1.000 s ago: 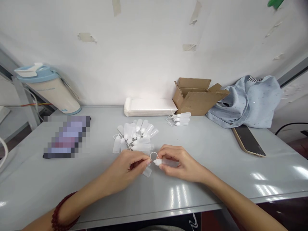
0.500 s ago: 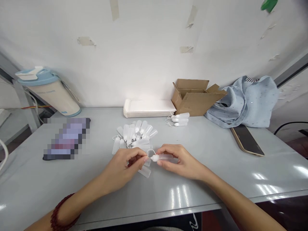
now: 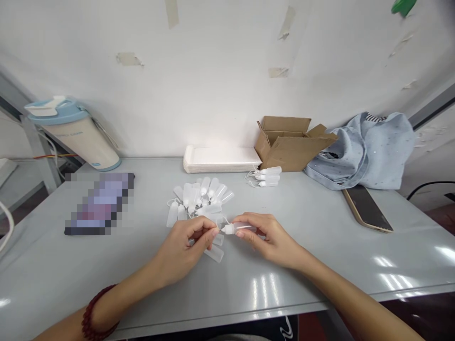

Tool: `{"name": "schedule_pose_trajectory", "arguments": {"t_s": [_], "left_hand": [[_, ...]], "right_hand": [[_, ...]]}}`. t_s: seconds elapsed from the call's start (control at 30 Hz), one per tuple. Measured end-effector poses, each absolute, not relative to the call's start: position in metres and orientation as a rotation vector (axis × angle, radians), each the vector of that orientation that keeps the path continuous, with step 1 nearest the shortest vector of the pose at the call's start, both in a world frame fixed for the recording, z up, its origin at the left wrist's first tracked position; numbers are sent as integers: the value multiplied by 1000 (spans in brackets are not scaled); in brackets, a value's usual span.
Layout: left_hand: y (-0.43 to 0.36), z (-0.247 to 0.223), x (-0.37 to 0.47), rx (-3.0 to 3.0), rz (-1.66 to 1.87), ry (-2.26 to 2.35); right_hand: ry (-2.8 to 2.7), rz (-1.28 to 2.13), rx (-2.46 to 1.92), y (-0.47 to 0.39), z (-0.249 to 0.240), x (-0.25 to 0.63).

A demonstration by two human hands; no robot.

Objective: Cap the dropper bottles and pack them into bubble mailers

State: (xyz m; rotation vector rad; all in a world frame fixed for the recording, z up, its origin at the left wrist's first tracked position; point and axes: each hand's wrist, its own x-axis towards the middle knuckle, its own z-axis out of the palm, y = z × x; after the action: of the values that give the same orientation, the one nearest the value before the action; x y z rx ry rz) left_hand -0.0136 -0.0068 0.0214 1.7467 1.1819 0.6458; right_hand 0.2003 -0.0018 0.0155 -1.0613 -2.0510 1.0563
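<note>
My right hand (image 3: 265, 237) grips a small clear plastic dropper bottle (image 3: 240, 228) by its body, lying sideways with its white nozzle toward the left. At the nozzle tip, the thumb and forefinger of my left hand (image 3: 194, 241) are pinched together. A thin white strap loops from the bottle's neck to those fingertips; what they hold is hidden. Just behind and under my left hand lies a loose pile of similar bottles (image 3: 199, 196), partly covered by the fingers. Several more bottles (image 3: 269, 177) lie side by side farther back, before the cardboard box.
Along the wall stand a stack of white trays (image 3: 222, 161), an open cardboard box (image 3: 293, 151) and a light blue cloth bag (image 3: 380, 151). A phone (image 3: 368, 208) lies by the bag. On the left are a tumbler (image 3: 85, 137) and a blurred-out dark device (image 3: 101, 203).
The bottle has turned slightly in my right hand, and my right thumb now lies more over its body. Its strap loop looks smaller. My left fingers stay at the tip.
</note>
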Motion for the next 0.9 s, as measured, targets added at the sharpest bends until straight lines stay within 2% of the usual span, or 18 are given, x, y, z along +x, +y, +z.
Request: {"name": "schedule_pose_trajectory", "arguments": {"t_s": [0.9], "left_hand": [[0,25,-17,1493,629,1083]], "right_hand": [[-2053,1008,-1038,1,16,202]]}}
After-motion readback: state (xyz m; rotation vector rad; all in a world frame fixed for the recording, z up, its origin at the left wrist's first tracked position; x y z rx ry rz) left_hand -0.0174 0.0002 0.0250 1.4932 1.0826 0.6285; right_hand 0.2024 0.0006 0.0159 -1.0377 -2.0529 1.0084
